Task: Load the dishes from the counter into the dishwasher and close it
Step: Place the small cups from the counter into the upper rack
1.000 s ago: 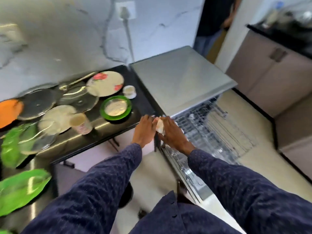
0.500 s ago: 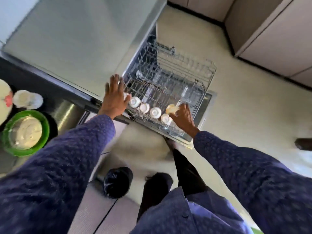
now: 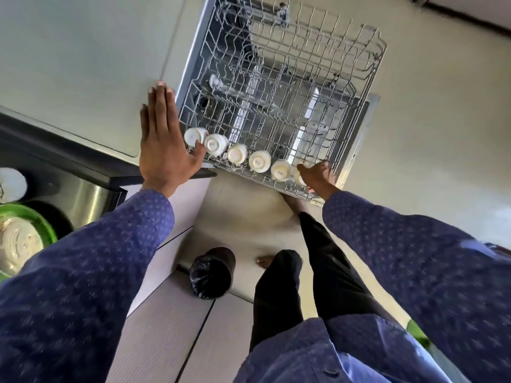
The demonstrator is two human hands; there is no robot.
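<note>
The dishwasher's upper wire rack (image 3: 356, 87) is pulled out over the floor. Along its near edge stands a row of several small white cups (image 3: 260, 161), upside down. My right hand (image 3: 318, 175) is at the right end of that row, fingers closed around one more white cup (image 3: 298, 175) that sits in the rack. My left hand (image 3: 163, 145) lies flat and open on the dishwasher's grey top (image 3: 83, 64), its thumb next to the leftmost cup (image 3: 193, 136).
At the left edge on the dark counter (image 3: 69, 172) sit a green plate (image 3: 41, 219) with a cream dish on it and a small white cup (image 3: 12, 183). A black bin (image 3: 211, 273) stands on the floor below, beside my legs.
My head has tipped further down over the rack. My right hand has lowered the cup into the row's right end. My left hand slid forward onto the dishwasher top.
</note>
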